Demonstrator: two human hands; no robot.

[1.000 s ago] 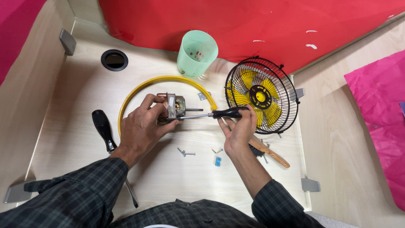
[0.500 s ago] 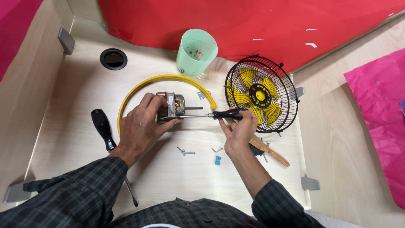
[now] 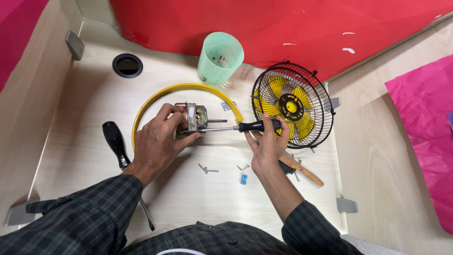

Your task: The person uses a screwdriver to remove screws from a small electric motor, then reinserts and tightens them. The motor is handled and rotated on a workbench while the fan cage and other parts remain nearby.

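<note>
Your left hand (image 3: 158, 141) clamps the small fan motor (image 3: 191, 120) mid-counter, inside the yellow ring (image 3: 155, 97). Your right hand (image 3: 266, 144) wraps the screwdriver (image 3: 257, 126), tip at the motor. That motor looks dense and rigid, so hold its metal frame, not the copper windings.

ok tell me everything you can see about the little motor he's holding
The motor is a small bare metal unit: a silvery frame plate, coppery windings showing at its right side and a thin steel shaft pointing right. It lies on its side just above the pale wooden table, inside the yellow ring. The left hand grips it from the left and below. The tip of the screwdriver, held in the right hand, meets its lower right side.
</note>
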